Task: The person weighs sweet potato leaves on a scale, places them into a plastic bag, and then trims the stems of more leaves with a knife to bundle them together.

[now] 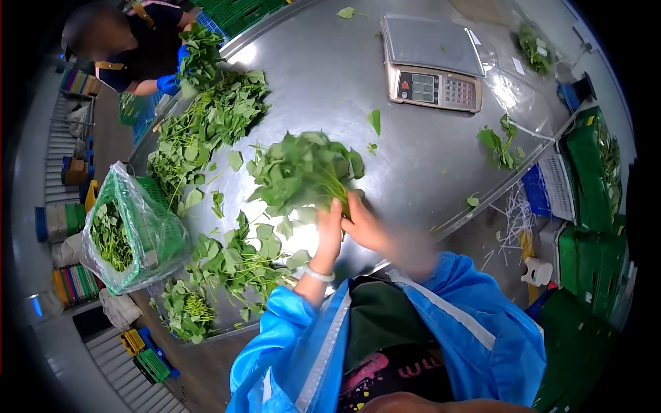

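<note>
A bunch of leafy greens (299, 168) is held over the metal table, leaves pointing away from me and stems toward my body. My left hand (329, 233), with a pale bracelet at its wrist, is closed on the stems from the left. From the right, my right hand (363, 226) grips the same stems, its thumb near the left fingers. Motion blurs the bunch and my right wrist slightly. Loose greens (237, 265) lie to the left of my hands, and a larger leafy pile (206, 127) stretches beyond them.
A digital scale (434, 62) stands on the metal table (413, 162) at the far right. At left is a green crate lined with clear plastic (148, 234), holding greens. A co-worker in blue gloves (167, 84) holds greens at the far left. Green crates (589, 179) stand at right.
</note>
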The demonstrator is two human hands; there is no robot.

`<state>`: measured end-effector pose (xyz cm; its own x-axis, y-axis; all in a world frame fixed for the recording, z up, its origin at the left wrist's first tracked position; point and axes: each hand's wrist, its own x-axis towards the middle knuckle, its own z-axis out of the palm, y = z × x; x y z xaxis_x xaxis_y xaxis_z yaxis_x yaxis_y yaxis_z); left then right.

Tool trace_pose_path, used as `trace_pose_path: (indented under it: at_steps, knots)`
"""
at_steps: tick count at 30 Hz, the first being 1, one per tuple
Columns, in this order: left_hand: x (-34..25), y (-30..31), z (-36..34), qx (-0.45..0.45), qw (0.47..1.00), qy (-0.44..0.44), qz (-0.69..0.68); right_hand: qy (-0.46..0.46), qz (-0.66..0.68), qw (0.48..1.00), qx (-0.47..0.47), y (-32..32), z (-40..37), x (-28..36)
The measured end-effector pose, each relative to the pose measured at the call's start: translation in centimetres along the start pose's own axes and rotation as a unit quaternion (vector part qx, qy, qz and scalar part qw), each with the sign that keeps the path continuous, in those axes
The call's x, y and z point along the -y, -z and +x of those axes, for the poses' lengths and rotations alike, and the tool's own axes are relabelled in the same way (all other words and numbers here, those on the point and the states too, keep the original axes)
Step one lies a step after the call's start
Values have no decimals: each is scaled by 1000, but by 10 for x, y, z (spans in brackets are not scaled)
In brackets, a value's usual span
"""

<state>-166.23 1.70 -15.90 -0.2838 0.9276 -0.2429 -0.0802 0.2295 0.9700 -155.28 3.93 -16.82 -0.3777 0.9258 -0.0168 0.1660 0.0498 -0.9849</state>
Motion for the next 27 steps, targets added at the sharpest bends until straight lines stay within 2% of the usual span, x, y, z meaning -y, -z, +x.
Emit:
trace_pose_path:
  at_steps: [1,2,4,6,8,9,10,12,13,14,15,16,17,19,20,21,22,23,24,25,27]
  knots:
    - [6,-5,0,1,995,65,-81,9,-98,995,32,17,2,11]
    - [2,-12,-1,-1,995,65,-81,18,-196,979,61,32,5,16]
    - [-7,-31,0,53,947,165,-269,19,-188,980,65,50,13,14]
    - [-1,-52,5,61,944,176,-274,16,-190,980,61,70,18,11]
    - [-6,-66,17,93,958,154,-222,-89,-95,990,51,83,25,9]
    - [-12,-72,24,113,971,132,-164,-107,-65,991,50,89,30,1]
    - [-17,-78,32,107,972,128,-166,-103,-65,991,57,98,38,-8]
    - [-43,-82,51,176,982,62,10,-1,-83,996,-45,124,68,-28]
    - [-57,-85,59,199,979,17,40,12,-98,991,-85,146,93,-33]
    - [-65,-89,67,220,972,-26,74,123,-157,963,-179,169,122,-35]
    - [-58,-90,74,242,970,11,4,149,-146,948,-242,196,150,-13]
    - [-71,-91,74,241,968,64,-3,91,-160,939,-290,225,173,1]
    - [-61,-91,75,218,973,67,-15,90,-107,943,-303,248,192,28]
    - [-29,-81,72,185,980,72,-31,146,-132,910,-364,301,244,3]
    - [-10,-74,68,177,980,94,15,139,-181,901,-369,322,261,-6]
    - [6,-67,60,167,977,120,58,116,-304,872,-365,347,281,-33]
    - [17,-60,50,146,979,134,50,116,-351,870,-327,364,296,-62]
    - [27,-51,40,142,978,135,74,64,-418,867,-265,381,305,-94]
    - [33,-42,30,138,976,138,100,-14,-504,842,-190,390,315,-119]
    - [37,-32,19,131,977,126,109,68,-529,834,-141,411,328,-159]
    - [53,-8,0,107,978,134,118,30,-474,859,-191,413,333,-167]
